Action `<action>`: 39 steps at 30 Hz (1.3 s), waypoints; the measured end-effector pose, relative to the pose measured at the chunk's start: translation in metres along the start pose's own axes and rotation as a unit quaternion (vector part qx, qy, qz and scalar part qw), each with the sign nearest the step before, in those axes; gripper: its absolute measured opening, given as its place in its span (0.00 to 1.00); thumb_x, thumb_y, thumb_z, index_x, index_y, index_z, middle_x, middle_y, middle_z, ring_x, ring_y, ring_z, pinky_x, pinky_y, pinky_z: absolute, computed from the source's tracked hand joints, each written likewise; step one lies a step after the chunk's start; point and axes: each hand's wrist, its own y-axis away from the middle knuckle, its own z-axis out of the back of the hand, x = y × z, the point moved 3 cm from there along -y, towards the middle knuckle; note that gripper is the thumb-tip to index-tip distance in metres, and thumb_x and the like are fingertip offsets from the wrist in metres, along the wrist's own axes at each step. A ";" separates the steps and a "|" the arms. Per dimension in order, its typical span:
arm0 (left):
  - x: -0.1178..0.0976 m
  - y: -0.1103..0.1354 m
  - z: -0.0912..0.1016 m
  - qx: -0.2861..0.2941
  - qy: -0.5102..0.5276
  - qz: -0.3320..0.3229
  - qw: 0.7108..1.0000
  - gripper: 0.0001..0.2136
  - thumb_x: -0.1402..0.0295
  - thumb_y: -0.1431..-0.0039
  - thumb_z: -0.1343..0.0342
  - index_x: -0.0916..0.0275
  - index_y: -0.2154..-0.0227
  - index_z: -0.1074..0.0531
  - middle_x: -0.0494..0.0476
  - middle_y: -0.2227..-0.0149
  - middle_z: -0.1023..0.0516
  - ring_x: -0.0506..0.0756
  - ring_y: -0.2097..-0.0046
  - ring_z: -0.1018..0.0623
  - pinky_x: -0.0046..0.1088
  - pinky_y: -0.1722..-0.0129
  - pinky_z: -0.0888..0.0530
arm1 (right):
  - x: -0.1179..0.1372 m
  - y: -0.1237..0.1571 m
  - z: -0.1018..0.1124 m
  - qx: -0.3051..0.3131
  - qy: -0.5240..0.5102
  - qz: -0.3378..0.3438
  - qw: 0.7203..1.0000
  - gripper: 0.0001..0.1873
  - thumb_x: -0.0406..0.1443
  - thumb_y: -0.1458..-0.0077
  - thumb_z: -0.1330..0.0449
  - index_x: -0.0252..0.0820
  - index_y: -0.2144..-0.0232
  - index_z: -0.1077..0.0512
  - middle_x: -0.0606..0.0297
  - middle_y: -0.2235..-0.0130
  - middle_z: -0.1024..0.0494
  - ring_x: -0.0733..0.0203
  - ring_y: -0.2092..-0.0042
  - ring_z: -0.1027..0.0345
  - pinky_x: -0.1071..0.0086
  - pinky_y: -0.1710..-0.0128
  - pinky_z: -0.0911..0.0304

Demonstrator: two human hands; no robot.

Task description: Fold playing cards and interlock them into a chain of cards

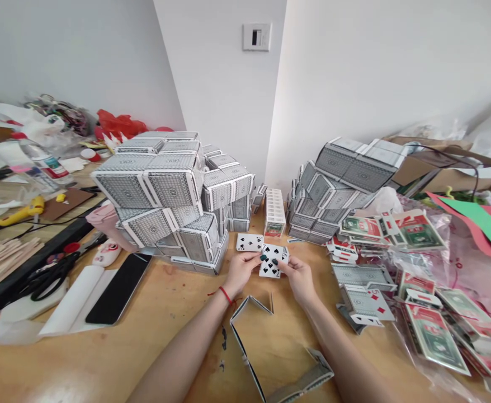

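My left hand [242, 270] and my right hand [297, 275] meet over the wooden table [161, 319], both pinching the same spade playing card [272, 261] by its lower edges. A second spade card [249, 242] lies face up just beyond the left fingers. Close to me, between my forearms, stands a ring of cards joined edge to edge [270, 347], open in the middle. A red string circles my left wrist.
Large stacks of folded card blocks rise at the left [165, 196] and right [338, 184], with a small card tower [274, 212] between. Loose cards and card boxes [417, 280] spread right. A phone [119, 288], scissors [48, 277] and wooden sticks [2, 260] lie left.
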 end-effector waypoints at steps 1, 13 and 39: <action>0.000 0.000 0.001 -0.005 -0.014 -0.008 1.000 0.15 0.65 0.59 0.40 0.66 0.66 0.25 0.59 0.66 0.22 0.56 0.64 0.25 0.33 0.64 0.28 | 0.000 0.000 0.000 0.000 -0.006 -0.002 1.000 0.16 0.44 0.66 0.35 0.37 0.79 0.29 0.62 0.76 0.24 0.60 0.74 0.32 0.67 0.72 0.37; -0.016 0.010 -0.008 -0.085 -0.229 -0.151 0.958 0.07 0.68 0.50 0.51 0.64 0.79 0.35 0.47 0.82 0.36 0.47 0.77 0.36 0.22 0.75 0.38 | -0.004 0.001 -0.008 -0.007 -0.020 -0.021 1.000 0.17 0.43 0.67 0.34 0.37 0.75 0.28 0.61 0.75 0.23 0.58 0.73 0.31 0.67 0.73 0.36; -0.008 0.010 -0.015 0.030 -0.496 -0.244 0.833 0.17 0.65 0.41 0.62 0.63 0.84 0.39 0.52 0.84 0.34 0.48 0.81 0.36 0.25 0.79 0.46 | -0.008 -0.002 -0.001 -0.039 -0.059 -0.021 0.997 0.12 0.39 0.65 0.35 0.37 0.78 0.31 0.69 0.81 0.29 0.68 0.79 0.41 0.74 0.78 0.45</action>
